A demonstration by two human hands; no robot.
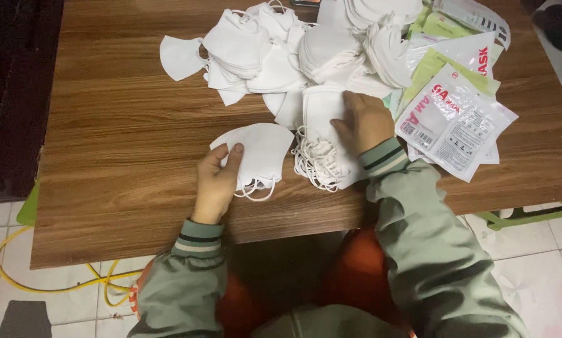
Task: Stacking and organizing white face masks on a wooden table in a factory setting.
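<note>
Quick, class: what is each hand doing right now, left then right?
Left hand: holding a single white mask.
Right hand: open, resting on the stack of masks.

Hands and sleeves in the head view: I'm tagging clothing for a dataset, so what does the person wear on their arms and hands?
Both hands, left hand and right hand, are bare, with no gloves. The sleeves are loose grey-green jacket fabric, ending in ribbed cuffs with dark and pale stripes.
</note>
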